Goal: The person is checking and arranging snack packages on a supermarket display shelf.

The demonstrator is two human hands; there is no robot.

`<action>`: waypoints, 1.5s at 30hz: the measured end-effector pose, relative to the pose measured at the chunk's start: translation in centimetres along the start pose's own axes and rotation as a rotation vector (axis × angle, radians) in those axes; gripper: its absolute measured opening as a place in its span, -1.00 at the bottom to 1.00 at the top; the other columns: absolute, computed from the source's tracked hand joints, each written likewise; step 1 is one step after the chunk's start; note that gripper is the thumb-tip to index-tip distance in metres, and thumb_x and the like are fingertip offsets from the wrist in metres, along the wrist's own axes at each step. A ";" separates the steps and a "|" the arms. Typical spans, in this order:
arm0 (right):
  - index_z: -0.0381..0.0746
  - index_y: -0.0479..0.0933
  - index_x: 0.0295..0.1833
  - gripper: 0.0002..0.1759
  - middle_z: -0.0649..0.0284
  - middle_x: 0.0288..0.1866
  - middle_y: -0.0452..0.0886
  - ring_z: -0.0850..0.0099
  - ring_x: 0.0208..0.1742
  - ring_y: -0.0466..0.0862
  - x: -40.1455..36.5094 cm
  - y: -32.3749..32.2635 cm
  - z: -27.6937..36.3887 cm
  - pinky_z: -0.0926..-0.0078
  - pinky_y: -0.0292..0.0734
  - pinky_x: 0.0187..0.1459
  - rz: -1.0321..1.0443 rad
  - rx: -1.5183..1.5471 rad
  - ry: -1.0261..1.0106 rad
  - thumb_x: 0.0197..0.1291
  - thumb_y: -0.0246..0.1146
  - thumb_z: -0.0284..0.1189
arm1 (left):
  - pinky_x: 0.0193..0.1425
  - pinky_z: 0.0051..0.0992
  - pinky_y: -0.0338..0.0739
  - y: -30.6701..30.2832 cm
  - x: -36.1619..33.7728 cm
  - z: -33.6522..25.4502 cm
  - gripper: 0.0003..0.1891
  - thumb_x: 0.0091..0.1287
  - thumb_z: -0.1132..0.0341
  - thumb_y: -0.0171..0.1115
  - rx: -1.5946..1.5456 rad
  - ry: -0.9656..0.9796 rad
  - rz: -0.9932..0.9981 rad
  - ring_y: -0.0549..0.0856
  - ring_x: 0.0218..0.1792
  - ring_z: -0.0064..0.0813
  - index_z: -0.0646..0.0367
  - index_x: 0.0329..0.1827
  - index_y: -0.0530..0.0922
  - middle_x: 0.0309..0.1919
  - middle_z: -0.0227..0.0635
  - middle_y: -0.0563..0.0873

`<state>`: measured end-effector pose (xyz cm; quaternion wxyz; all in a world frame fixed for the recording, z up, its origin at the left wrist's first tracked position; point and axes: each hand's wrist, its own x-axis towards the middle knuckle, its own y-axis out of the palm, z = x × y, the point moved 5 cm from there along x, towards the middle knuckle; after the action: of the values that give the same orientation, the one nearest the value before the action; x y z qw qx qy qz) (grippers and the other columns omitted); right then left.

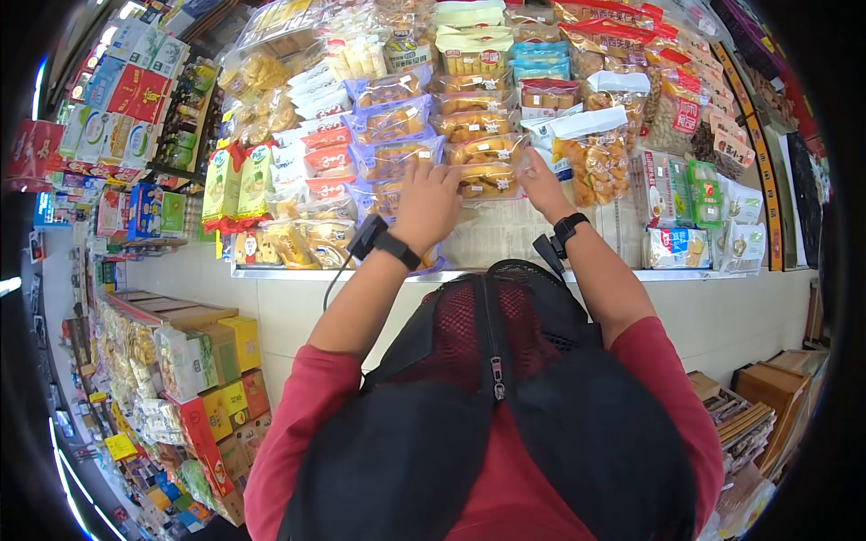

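Observation:
Both hands are over a display of packaged snacks. My left hand [429, 204] is at the left end of a clear bread pack [488, 180] in the middle column, its fingers bent over that end. At the pack's right end is my right hand [544, 187], thumb and fingers closed on the wrapper edge. More clear packs [478, 126] of the same kind lie in rows behind it. Purple-edged packs [388, 122] lie in a column to the left, partly under my left hand. To the right is a large bag of twisted snacks [595, 165].
The display's metal front edge [667, 275] runs before my body. Green-and-red packs [238, 185] stand at the left, and green and white packs [704, 192] at the right. Stacked boxes [216, 397] are at lower left, wooden crates [771, 397] at lower right.

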<state>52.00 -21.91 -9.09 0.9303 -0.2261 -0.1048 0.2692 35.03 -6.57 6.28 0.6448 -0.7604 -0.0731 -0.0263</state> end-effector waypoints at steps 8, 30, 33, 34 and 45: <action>-0.29 0.14 0.50 -0.25 -0.05 0.20 0.54 0.30 0.09 0.60 -2.3 -0.5 -1.4 0.43 0.50 0.05 0.039 0.169 0.218 0.23 0.22 -0.37 | 0.40 -0.01 0.20 -0.4 -5.3 -0.5 -0.57 0.21 0.29 0.26 -0.100 0.027 -0.029 0.46 0.21 -0.05 0.25 0.14 0.51 0.06 -0.13 0.60; -0.26 0.59 0.10 -0.58 0.00 -0.03 0.68 0.12 -0.02 0.67 -20.2 -19.4 -4.1 0.26 0.53 0.02 -0.180 -0.344 0.457 0.21 0.14 -0.25 | 0.36 -0.10 0.32 4.7 -2.7 -9.2 -0.54 0.30 0.18 0.21 -0.418 0.369 0.435 0.54 0.13 -0.04 0.31 0.16 0.48 0.06 -0.03 0.61; -0.26 0.59 0.09 -0.58 0.00 -0.05 0.68 0.12 -0.04 0.67 -20.0 -20.3 -4.4 0.25 0.54 0.00 -0.079 -0.387 0.452 0.21 0.15 -0.24 | 0.33 -0.18 0.37 5.8 -0.9 -11.2 -0.44 0.32 0.15 0.21 -0.453 0.320 0.498 0.54 0.15 0.00 0.35 0.28 0.40 0.16 0.08 0.55; -0.26 0.59 0.09 -0.58 0.00 -0.05 0.68 0.12 -0.04 0.67 -19.9 -20.7 -4.6 0.25 0.54 0.00 -0.085 -0.376 0.443 0.21 0.15 -0.24 | 0.33 -0.18 0.37 6.9 -0.2 -11.8 -0.44 0.32 0.15 0.21 -0.438 0.320 0.495 0.54 0.15 0.00 0.35 0.28 0.40 0.16 0.08 0.55; -0.39 0.54 0.15 -0.53 0.11 0.00 0.67 0.40 0.03 0.63 -20.4 -25.6 -7.2 0.45 0.48 0.11 0.152 0.273 0.381 0.27 0.23 -0.27 | 0.29 0.02 0.31 16.5 15.2 -15.5 -0.19 0.33 -0.03 0.27 -1.450 -0.767 0.272 0.35 0.27 -0.03 0.22 0.45 0.08 0.29 -0.12 0.34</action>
<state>48.89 -55.01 -4.72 0.9323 -0.1524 0.1272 0.3024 53.25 -23.29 -5.25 -0.0772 -0.9456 -0.1602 0.2724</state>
